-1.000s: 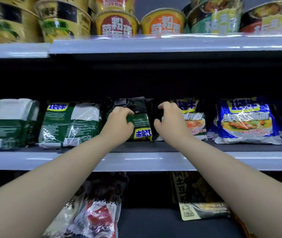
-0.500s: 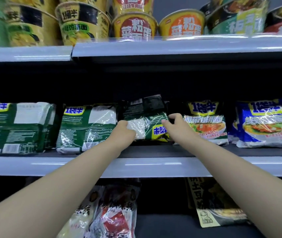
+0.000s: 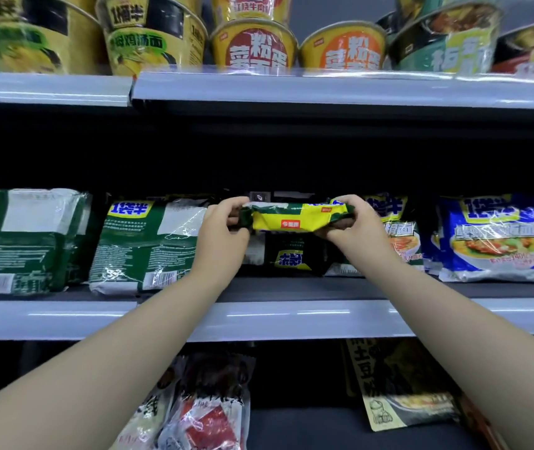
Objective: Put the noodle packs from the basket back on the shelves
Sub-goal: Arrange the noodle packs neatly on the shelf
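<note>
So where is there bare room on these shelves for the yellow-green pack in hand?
Lower shelf: bare floor between the red packs and the tan-labelled pack. Middle shelf: only a front strip ahead of the black pack. Its row and the cup shelf are crowded.

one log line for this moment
left hand: grips noodle pack | right hand: grips noodle pack | pack: in front of dark pack, middle shelf

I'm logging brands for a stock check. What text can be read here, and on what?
"1袋半": green pack, blue pack.
"1桶半", "鸡汤面": yellow cup.
"粉", "菜", "蛋": orange cup.
"今麦郎": held yellow pack.
Fine print, barcodes: too small to read.
</note>
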`<state>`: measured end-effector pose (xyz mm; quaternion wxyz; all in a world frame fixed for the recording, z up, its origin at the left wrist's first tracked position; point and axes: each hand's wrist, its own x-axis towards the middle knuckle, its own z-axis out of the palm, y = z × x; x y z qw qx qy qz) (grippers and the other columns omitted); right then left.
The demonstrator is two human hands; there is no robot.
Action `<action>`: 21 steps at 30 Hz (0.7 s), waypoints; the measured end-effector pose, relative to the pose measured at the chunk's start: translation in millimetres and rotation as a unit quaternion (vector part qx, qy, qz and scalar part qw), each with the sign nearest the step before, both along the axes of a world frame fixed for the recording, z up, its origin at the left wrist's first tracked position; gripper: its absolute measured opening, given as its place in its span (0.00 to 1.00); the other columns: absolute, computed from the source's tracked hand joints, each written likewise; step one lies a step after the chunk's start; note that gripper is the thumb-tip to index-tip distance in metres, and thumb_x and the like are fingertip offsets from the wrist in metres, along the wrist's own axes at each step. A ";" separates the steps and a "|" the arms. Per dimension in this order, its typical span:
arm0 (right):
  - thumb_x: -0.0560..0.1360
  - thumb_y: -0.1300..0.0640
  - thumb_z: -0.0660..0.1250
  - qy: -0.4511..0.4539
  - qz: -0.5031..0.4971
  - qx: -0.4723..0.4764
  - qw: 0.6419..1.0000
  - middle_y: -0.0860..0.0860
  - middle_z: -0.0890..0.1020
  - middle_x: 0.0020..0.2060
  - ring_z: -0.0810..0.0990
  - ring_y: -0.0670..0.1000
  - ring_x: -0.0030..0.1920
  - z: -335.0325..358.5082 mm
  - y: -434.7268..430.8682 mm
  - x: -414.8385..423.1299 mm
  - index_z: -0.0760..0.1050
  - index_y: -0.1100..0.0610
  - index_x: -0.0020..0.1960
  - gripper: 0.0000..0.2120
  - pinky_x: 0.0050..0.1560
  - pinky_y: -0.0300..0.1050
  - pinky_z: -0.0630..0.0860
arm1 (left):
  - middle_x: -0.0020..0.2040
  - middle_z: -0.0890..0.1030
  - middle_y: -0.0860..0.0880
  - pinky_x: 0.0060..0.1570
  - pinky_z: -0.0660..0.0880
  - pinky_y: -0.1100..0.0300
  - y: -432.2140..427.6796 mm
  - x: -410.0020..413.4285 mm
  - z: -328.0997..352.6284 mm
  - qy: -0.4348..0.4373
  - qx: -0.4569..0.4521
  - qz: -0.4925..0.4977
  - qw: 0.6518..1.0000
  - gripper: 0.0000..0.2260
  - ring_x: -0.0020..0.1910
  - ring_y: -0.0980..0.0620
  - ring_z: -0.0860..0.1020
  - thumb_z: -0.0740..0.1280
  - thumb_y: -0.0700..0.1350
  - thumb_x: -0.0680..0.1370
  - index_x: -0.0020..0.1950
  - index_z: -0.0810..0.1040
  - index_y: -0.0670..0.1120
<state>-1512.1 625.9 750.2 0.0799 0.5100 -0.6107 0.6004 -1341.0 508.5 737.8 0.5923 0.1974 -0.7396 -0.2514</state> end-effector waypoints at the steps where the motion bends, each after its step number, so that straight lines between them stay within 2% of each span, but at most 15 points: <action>1: 0.70 0.59 0.76 0.012 -0.010 -0.004 1.000 0.54 0.80 0.49 0.80 0.49 0.47 -0.6 -0.4 0.1 0.72 0.50 0.52 0.16 0.44 0.38 0.77 | 0.57 0.73 0.48 0.42 0.68 0.79 0.7 0.3 1.3 0.006 -0.005 0.006 1.000 0.20 0.51 0.57 0.74 0.63 0.31 0.75 0.62 0.76 0.49; 3: 0.73 0.56 0.72 0.018 -0.012 -0.021 1.000 0.48 0.79 0.46 0.79 0.47 0.47 -0.5 0.0 2.5 0.70 0.52 0.52 0.13 0.44 0.42 0.78 | 0.55 0.70 0.49 0.42 0.65 0.82 4.9 1.3 3.9 0.014 -0.018 0.004 1.000 0.14 0.49 0.62 0.73 0.64 0.36 0.78 0.61 0.77 0.49; 5: 0.75 0.53 0.70 0.017 -0.007 -0.032 0.999 0.47 0.78 0.44 0.77 0.47 0.44 -0.1 -2.2 3.6 0.69 0.52 0.52 0.11 0.46 0.48 0.79 | 0.55 0.69 0.50 0.41 0.66 0.80 7.6 1.8 6.4 0.006 -0.017 0.001 1.000 0.09 0.47 0.63 0.72 0.62 0.41 0.80 0.57 0.77 0.53; 6: 0.76 0.52 0.69 0.015 -0.006 -0.027 1.000 0.48 0.78 0.44 0.77 0.48 0.42 -0.4 -4.1 3.9 0.69 0.52 0.52 0.11 0.45 0.50 0.79 | 0.54 0.71 0.50 0.42 0.68 0.77 6.5 1.2 7.3 -0.001 -0.014 0.003 1.000 0.08 0.47 0.61 0.73 0.61 0.44 0.81 0.53 0.77 0.55; 8: 0.76 0.50 0.69 0.003 -0.008 -0.002 1.000 0.50 0.78 0.46 0.76 0.50 0.40 -1.8 -8.6 4.3 0.68 0.52 0.52 0.12 0.44 0.50 0.78 | 0.53 0.76 0.49 0.47 0.73 0.64 2.9 -1.1 8.2 -0.006 0.006 0.004 1.000 0.08 0.47 0.54 0.76 0.61 0.46 0.81 0.49 0.77 0.57; 10: 0.75 0.50 0.69 -0.016 -0.018 0.025 0.999 0.48 0.77 0.47 0.78 0.52 0.43 -5.0 -13.4 2.7 0.67 0.52 0.55 0.14 0.45 0.48 0.78 | 0.55 0.77 0.50 0.52 0.74 0.57 2.0 -1.6 8.7 0.015 0.060 -0.005 0.998 0.08 0.52 0.53 0.76 0.63 0.44 0.81 0.59 0.75 0.52; 11: 0.75 0.52 0.70 -0.021 -0.023 0.036 0.999 0.46 0.75 0.46 0.79 0.51 0.43 -6.9 -14.7 1.7 0.66 0.51 0.56 0.15 0.45 0.45 0.78 | 0.57 0.76 0.50 0.54 0.73 0.58 0.9 -1.7 8.4 0.025 0.079 -0.005 0.997 0.12 0.55 0.54 0.75 0.65 0.43 0.80 0.64 0.72 0.48; 13: 0.75 0.57 0.71 -0.019 -0.028 0.053 0.998 0.43 0.74 0.45 0.78 0.45 0.42 -10.4 -17.3 0.5 0.66 0.52 0.57 0.17 0.38 0.36 0.75 | 0.60 0.74 0.50 0.51 0.70 0.66 -1.9 -2.6 6.3 0.001 0.076 0.006 0.997 0.15 0.55 0.56 0.73 0.66 0.40 0.78 0.64 0.69 0.46; 14: 0.75 0.59 0.71 -0.013 -0.029 0.060 0.998 0.44 0.74 0.46 0.77 0.42 0.42 -11.7 -18.2 0.2 0.66 0.53 0.57 0.16 0.35 0.33 0.72 | 0.62 0.73 0.50 0.47 0.69 0.70 -2.5 -2.5 5.1 -0.048 0.050 0.030 0.997 0.15 0.52 0.57 0.73 0.66 0.39 0.78 0.64 0.70 0.46; 16: 0.75 0.61 0.70 0.037 -0.047 0.072 0.996 0.48 0.74 0.52 0.76 0.41 0.44 -13.9 -20.3 -2.3 0.69 0.52 0.55 0.13 0.36 0.30 0.70 | 0.69 0.67 0.47 0.44 0.69 0.73 -1.6 -2.5 2.5 -0.154 0.000 0.070 0.986 0.16 0.45 0.57 0.74 0.65 0.38 0.78 0.66 0.72 0.46; 17: 0.74 0.60 0.71 0.080 -0.059 0.084 0.992 0.49 0.72 0.54 0.74 0.41 0.44 -14.3 -20.3 -2.2 0.71 0.52 0.54 0.12 0.38 0.28 0.69 | 0.73 0.61 0.45 0.48 0.70 0.70 -1.3 -3.4 -0.3 -0.200 -0.017 0.085 0.976 0.17 0.48 0.55 0.75 0.64 0.37 0.79 0.67 0.72 0.46; 18: 0.74 0.59 0.71 0.121 -0.065 0.103 0.985 0.49 0.70 0.54 0.73 0.40 0.42 -14.7 -20.0 -1.4 0.74 0.52 0.55 0.11 0.40 0.27 0.68 | 0.75 0.55 0.44 0.56 0.70 0.66 -0.9 -5.4 -3.6 -0.234 -0.033 0.105 0.966 0.18 0.57 0.50 0.74 0.63 0.37 0.79 0.69 0.71 0.46; 19: 0.75 0.57 0.71 0.158 -0.069 0.125 0.977 0.48 0.68 0.54 0.71 0.39 0.42 -15.6 -20.1 -0.6 0.75 0.51 0.58 0.13 0.42 0.27 0.66 | 0.76 0.51 0.43 0.63 0.65 0.60 -0.2 -7.6 -6.0 -0.263 -0.049 0.130 0.955 0.19 0.68 0.45 0.66 0.62 0.37 0.78 0.70 0.70 0.45; 21: 0.76 0.54 0.68 0.220 -0.092 0.170 0.956 0.49 0.67 0.54 0.71 0.42 0.46 -17.8 -22.8 0.1 0.73 0.50 0.65 0.18 0.50 0.33 0.68 | 0.77 0.46 0.42 0.68 0.59 0.55 1.5 -11.0 -7.1 -0.320 -0.057 0.169 0.931 0.21 0.75 0.43 0.50 0.60 0.36 0.78 0.72 0.67 0.44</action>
